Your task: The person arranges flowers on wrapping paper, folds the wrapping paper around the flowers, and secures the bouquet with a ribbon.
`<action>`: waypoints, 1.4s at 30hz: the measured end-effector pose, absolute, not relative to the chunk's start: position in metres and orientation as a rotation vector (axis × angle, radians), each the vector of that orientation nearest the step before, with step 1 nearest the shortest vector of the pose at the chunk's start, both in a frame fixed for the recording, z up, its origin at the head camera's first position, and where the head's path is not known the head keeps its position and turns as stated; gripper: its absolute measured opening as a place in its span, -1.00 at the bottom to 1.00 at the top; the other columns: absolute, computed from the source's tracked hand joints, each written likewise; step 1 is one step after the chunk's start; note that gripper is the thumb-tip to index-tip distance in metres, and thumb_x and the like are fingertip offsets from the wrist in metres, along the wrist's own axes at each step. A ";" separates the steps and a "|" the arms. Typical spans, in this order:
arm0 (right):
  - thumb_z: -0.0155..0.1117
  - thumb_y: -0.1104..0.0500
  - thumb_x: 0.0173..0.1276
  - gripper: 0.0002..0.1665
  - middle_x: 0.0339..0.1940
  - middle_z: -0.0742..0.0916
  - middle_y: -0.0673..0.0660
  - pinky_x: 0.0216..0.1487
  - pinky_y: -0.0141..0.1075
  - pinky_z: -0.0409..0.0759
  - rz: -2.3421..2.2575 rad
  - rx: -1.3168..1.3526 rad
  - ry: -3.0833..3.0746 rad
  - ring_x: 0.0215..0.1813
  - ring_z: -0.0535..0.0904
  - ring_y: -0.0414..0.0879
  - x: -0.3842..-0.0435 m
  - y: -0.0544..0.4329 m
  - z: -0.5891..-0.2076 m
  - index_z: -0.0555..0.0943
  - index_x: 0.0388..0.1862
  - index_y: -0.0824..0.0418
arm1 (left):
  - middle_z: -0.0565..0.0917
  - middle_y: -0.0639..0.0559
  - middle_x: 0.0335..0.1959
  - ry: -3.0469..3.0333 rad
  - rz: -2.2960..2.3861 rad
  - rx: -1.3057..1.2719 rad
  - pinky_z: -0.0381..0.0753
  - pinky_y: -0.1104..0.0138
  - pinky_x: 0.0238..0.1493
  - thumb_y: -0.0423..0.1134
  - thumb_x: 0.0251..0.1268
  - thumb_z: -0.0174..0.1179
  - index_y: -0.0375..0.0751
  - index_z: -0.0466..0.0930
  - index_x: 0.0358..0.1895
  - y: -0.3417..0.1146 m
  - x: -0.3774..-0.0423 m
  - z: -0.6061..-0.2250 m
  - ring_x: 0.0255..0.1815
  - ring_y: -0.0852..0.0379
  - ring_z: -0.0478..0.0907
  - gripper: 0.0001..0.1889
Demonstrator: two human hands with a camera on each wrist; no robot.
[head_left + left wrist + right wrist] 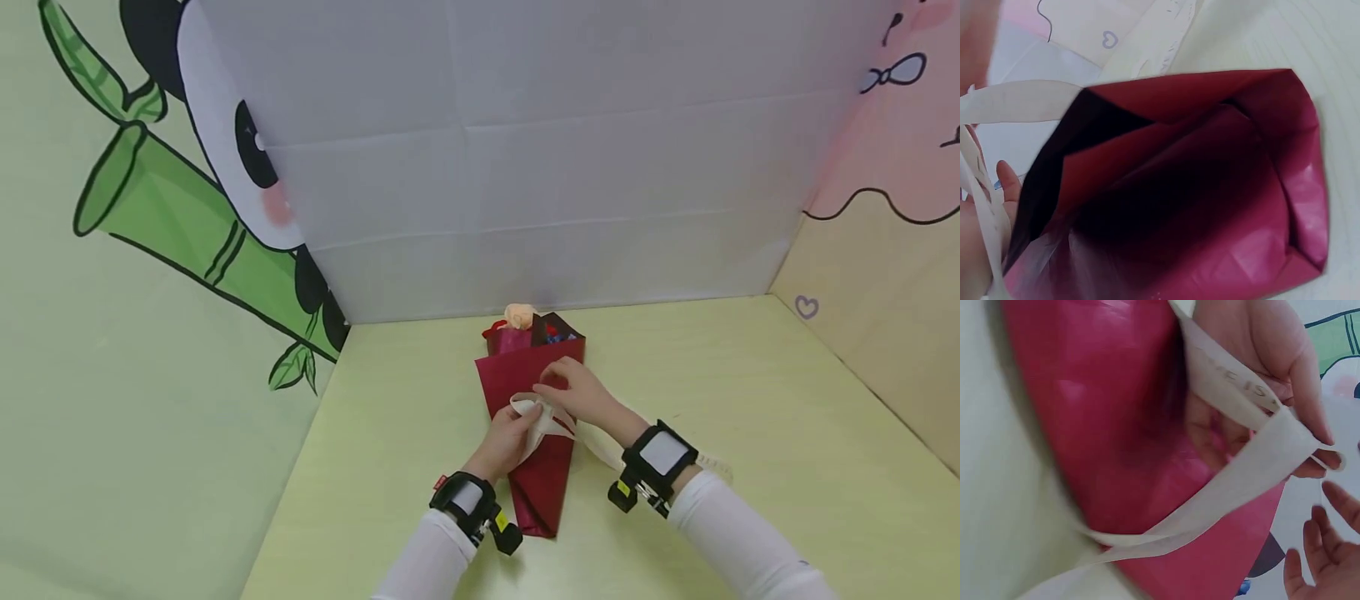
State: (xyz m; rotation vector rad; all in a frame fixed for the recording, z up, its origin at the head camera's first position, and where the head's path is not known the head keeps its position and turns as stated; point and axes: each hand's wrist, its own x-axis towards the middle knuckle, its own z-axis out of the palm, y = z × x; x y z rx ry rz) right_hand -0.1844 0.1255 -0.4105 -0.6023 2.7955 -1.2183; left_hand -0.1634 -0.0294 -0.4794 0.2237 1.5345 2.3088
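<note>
A bouquet in dark red wrapping paper [542,479] lies on the table, a peach flower [519,316] and small red and blue bits showing at its far end. Around its middle runs a cream ribbon [1235,478] with printed letters. My left hand [506,440] pinches the gathered ribbon between thumb and fingers, a small loop poking out past the fingertips in the right wrist view. Just beyond it is my right hand [581,395], its fingers loosely bent and apart from the ribbon in the right wrist view. The left wrist view looks into the wrapper's open lower end [1197,187].
A long ribbon tail [600,448] trails right across the pale yellow table [750,392], passing under the right forearm. A grey-white backdrop [555,183] stands behind the table, with printed cartoon walls on the left and right.
</note>
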 end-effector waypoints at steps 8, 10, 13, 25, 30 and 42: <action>0.42 0.10 0.14 -0.75 -0.56 0.53 0.00 -0.47 -0.41 0.32 -1.287 -0.690 2.754 -0.49 0.36 -0.19 -0.166 0.129 -0.425 0.63 -0.50 0.26 | 0.62 0.19 -0.24 1.477 2.344 0.230 0.52 0.49 -0.13 -0.23 0.47 -0.04 0.03 0.61 -0.25 -0.032 -0.166 -0.476 -0.18 0.29 0.54 -0.80; 0.40 0.18 0.15 -0.75 -0.64 0.49 -0.02 -0.52 -0.43 0.27 -1.330 -0.696 2.780 -0.56 0.30 -0.25 -0.164 0.127 -0.427 0.59 -0.63 0.24 | 0.61 0.19 -0.22 1.486 2.343 0.218 0.51 0.49 -0.11 -0.23 0.47 -0.05 0.01 0.59 -0.22 -0.031 -0.165 -0.475 -0.16 0.30 0.53 -0.81; 0.37 0.24 0.17 -0.75 -0.66 0.48 -0.03 -0.54 -0.44 0.27 -1.358 -0.706 2.847 -0.58 0.28 -0.29 -0.163 0.127 -0.430 0.57 -0.67 0.22 | 0.60 0.12 -0.15 1.660 2.330 0.182 0.51 0.43 -0.04 -0.22 0.46 -0.01 -0.15 0.55 -0.07 -0.033 -0.160 -0.467 -0.10 0.27 0.53 -0.83; 0.23 0.32 0.28 -0.90 0.16 0.60 0.28 -0.16 -0.14 0.59 -1.427 -0.813 2.873 0.04 0.55 0.19 -0.170 0.125 -0.436 0.62 -0.27 0.36 | 0.50 -0.25 -0.58 2.473 1.988 0.282 0.30 0.50 -0.48 -0.38 0.38 0.02 -0.47 0.51 -0.48 -0.029 -0.122 -0.444 -0.56 0.35 0.29 -0.74; 0.05 0.30 0.35 -0.70 -0.29 0.71 0.24 -0.55 -0.34 0.40 -1.420 -0.771 2.777 -0.39 0.56 0.11 -0.167 0.123 -0.434 0.54 0.02 0.36 | 0.67 -0.27 -0.44 2.410 1.734 0.574 0.41 0.48 -0.35 -0.30 0.43 -0.01 -0.39 0.67 -0.41 -0.025 -0.119 -0.460 -0.46 0.37 0.41 -0.68; 0.00 0.28 0.37 -0.86 -0.67 0.50 -0.05 -0.61 -0.45 0.24 -1.386 -0.797 2.692 -0.64 0.26 -0.29 -0.171 0.126 -0.442 0.51 -0.32 0.28 | 0.36 -0.37 0.14 2.388 2.028 0.122 0.39 0.03 0.21 -0.43 0.39 -0.11 -0.50 0.12 0.26 -0.009 -0.121 -0.478 0.23 -0.25 0.36 -0.57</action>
